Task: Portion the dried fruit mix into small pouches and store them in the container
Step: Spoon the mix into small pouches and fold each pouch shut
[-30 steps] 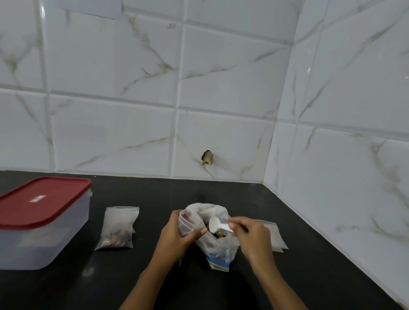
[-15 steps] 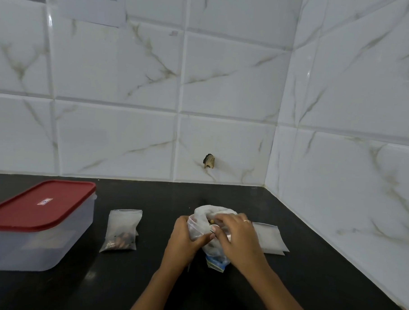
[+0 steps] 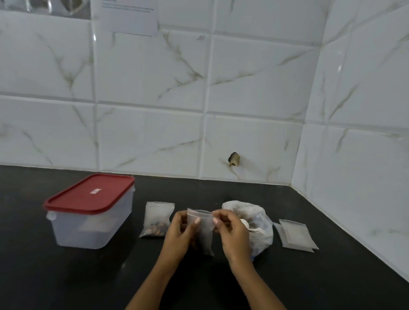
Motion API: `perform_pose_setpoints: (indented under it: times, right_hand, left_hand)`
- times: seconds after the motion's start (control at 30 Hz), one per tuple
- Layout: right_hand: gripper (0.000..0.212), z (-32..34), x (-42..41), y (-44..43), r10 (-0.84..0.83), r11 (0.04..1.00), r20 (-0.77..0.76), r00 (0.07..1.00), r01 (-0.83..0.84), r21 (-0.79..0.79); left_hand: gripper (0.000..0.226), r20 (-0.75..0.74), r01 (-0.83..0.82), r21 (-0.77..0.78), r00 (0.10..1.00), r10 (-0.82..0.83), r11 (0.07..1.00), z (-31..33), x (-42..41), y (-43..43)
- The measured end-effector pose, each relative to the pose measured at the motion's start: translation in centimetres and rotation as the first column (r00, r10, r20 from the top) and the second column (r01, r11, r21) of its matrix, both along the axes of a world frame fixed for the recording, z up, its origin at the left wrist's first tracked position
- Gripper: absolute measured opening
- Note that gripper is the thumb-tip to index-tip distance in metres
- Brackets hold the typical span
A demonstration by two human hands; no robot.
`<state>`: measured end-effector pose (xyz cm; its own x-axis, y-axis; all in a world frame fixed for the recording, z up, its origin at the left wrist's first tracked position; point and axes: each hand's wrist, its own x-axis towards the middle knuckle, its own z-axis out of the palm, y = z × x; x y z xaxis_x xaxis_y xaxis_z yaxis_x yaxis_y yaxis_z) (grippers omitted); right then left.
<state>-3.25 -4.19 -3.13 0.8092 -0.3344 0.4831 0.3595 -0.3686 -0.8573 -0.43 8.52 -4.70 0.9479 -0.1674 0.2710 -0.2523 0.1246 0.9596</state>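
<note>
So both hands are on the same small pouch. The left hand pinches the top edge at its left end with thumb over fingers, and the right hand pinches the right end of that same strip. The pouch hangs upright between them over the black counter; can't tell if its bottom touches down, or what's in it.

Right behind the right hand sits the big bag of fruit mix, mouth open, with a white spoon poking out. Just left of the left hand a filled pouch lies flat. Further left is the container, red lid on. Off to the right, a little stack of spare pouches.
</note>
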Motion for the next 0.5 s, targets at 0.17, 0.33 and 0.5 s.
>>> perform_pose_setpoints:
  times: [0.17, 0.33, 0.5]
  right_hand:
    - [0.030, -0.8, 0.6, 1.1, -0.010, 0.995, 0.112, 0.994, -0.001, 0.099]
    - [0.034, -1.4, 0.5, 0.6, 0.043, 0.992, 0.109, 0.993, -0.055, 0.116]
    - [0.029, -1.7, 0.6, 0.9, 0.115, 0.987, 0.091, 0.989, -0.124, 0.103]
  left_hand:
    - [0.014, -0.026, -0.112, -0.095, 0.994, 0.110, 0.989, -0.2, 0.2, 0.8]
    - [0.010, 0.015, -0.125, -0.018, 0.992, 0.125, 0.992, -0.3, 0.3, 0.5]
    - [0.015, 0.016, -0.153, 0.008, 0.988, 0.153, 0.988, -0.4, 0.5, 0.4]
